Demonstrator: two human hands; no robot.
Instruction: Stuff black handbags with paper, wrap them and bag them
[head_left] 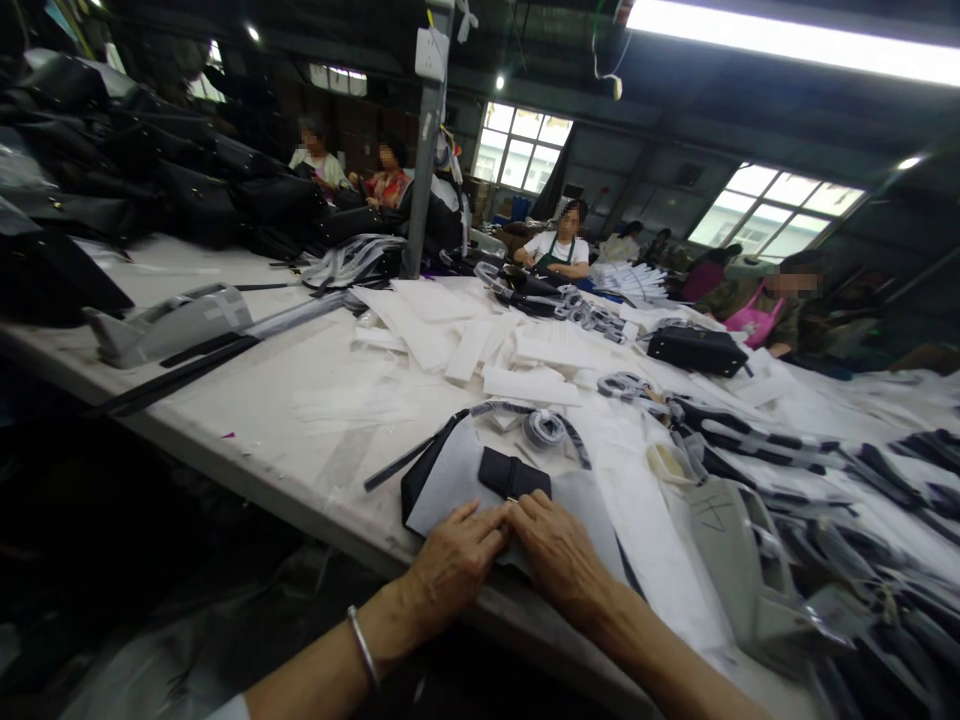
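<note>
A black handbag (pixel 421 472) lies at the table's near edge, a pale grey sheet (pixel 448 470) over most of its front. A black flap tab (pixel 514 474) shows through the sheet, with a bit of gold-coloured metal at its lower end. Just below that end, my left hand (pixel 459 552) and my right hand (pixel 561 545) meet, fingers bent and closed on the bag's front. What the fingertips pinch is hidden beneath them. A wrapped strap coil (pixel 544 430) rests behind the tab, inside the arch of the handle.
White paper sheets (pixel 465 335) are spread behind the bag. Black bags (pixel 202 190) pile up at the left; wrapped straps (pixel 765 440) and a tape dispenser (pixel 739 560) lie at the right. A grey post (pixel 426 150) rises from the table. Several people work farther back.
</note>
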